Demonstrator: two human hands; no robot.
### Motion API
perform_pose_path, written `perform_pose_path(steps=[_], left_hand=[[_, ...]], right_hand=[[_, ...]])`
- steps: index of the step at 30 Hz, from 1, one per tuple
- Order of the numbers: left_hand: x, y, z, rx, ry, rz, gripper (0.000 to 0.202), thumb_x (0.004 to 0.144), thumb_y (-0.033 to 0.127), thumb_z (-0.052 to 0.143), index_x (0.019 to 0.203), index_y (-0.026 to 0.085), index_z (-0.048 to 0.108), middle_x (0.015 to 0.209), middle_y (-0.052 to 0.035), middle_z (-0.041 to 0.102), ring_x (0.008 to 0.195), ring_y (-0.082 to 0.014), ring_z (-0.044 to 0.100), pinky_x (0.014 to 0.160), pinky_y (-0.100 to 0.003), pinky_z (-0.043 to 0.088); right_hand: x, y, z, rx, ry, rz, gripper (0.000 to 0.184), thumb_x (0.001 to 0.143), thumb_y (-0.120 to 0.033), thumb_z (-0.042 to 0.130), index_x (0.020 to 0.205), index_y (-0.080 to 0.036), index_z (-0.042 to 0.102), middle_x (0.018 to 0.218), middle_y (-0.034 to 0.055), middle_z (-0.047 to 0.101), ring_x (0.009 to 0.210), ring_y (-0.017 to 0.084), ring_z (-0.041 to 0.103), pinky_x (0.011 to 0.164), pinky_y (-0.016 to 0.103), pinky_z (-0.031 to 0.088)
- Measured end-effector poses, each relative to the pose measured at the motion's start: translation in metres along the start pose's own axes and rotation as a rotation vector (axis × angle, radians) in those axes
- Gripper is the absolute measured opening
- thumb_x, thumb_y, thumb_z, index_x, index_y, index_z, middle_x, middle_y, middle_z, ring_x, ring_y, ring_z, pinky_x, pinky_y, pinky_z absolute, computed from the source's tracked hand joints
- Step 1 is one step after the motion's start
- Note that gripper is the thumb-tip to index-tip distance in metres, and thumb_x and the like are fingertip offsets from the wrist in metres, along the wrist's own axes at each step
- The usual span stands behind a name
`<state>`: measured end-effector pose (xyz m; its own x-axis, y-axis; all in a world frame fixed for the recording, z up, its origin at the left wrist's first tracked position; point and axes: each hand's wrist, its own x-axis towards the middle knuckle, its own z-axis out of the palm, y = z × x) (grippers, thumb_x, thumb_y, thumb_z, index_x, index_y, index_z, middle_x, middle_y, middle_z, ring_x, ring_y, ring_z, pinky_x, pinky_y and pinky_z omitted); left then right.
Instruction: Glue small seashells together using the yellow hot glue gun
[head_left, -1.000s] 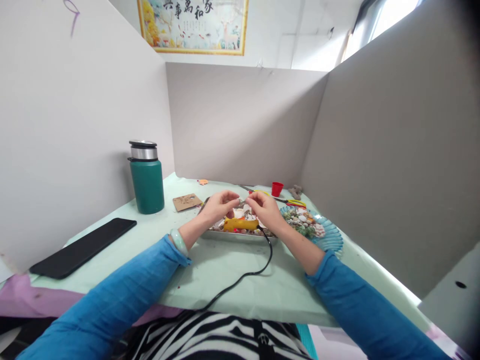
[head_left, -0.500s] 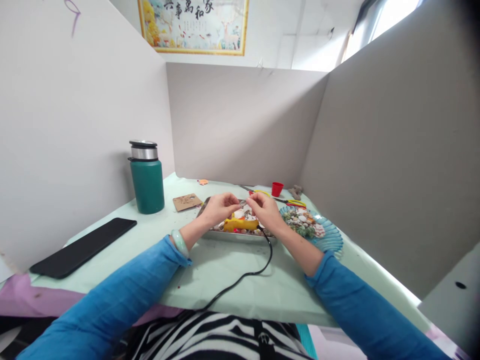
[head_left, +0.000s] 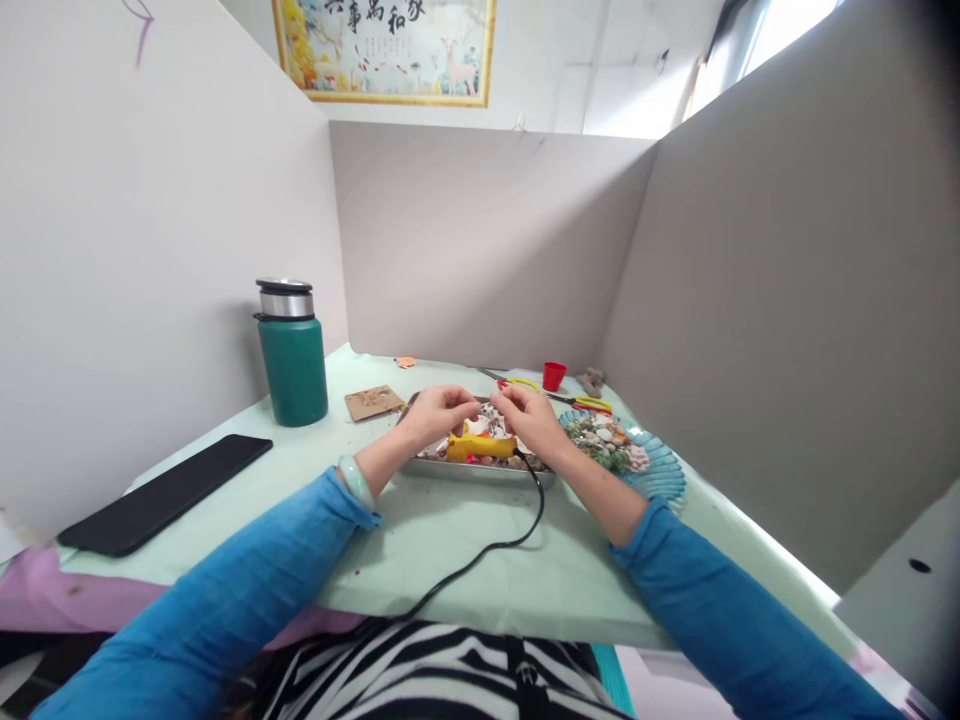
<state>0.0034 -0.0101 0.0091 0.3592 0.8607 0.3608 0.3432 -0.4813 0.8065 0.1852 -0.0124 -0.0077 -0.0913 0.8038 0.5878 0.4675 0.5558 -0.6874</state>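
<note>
My left hand (head_left: 439, 415) and my right hand (head_left: 529, 418) hover close together above a metal tray (head_left: 480, 470) of small shells and bits. Both hands have the fingers pinched, tips almost touching each other around something too small to make out. A yellow glue gun (head_left: 480, 447) lies across the tray just below the hands, its black cord (head_left: 480, 552) running over the table toward me. A pale bangle sits on my left wrist, and both arms wear blue sleeves.
A blue shell-shaped dish (head_left: 652, 468) of shells stands right of the tray. Behind are a red cup (head_left: 553, 376) and yellow-handled pliers (head_left: 589, 403). A green flask (head_left: 291, 355), a brown card (head_left: 373, 402) and a black phone (head_left: 161, 492) lie to the left. Grey partitions wall the table.
The hands stay pinched together over the tray with hardly any shift. The view has tipped very slightly.
</note>
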Motion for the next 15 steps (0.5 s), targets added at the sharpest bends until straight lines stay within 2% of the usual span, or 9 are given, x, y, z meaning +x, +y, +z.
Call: perform_pose_path(steps=[7, 15], left_hand=[[0.0013, -0.0013, -0.0008, 0.017, 0.020, -0.001, 0.021, 0.074, 0.036, 0.057, 0.075, 0.015, 0.061, 0.048, 0.0029, 0.054, 0.045, -0.0085, 0.050, 0.047, -0.019, 0.037], [0.0035, -0.0079, -0.0002, 0.108, 0.029, 0.043, 0.023, 0.076, 0.038, 0.055, 0.077, 0.016, 0.063, 0.050, 0.0027, 0.056, 0.045, -0.0085, 0.049, 0.047, -0.019, 0.037]], right_hand=[[0.0006, -0.0050, -0.0016, 0.161, -0.081, 0.003, 0.024, 0.079, -0.042, 0.055, 0.073, -0.019, 0.054, 0.053, -0.0049, 0.048, 0.047, 0.010, 0.045, 0.048, 0.023, 0.037], [0.0012, -0.0037, -0.0070, -0.092, -0.190, -0.067, 0.017, 0.079, -0.033, 0.054, 0.076, -0.018, 0.062, 0.060, -0.0018, 0.056, 0.053, 0.011, 0.048, 0.052, 0.023, 0.036]])
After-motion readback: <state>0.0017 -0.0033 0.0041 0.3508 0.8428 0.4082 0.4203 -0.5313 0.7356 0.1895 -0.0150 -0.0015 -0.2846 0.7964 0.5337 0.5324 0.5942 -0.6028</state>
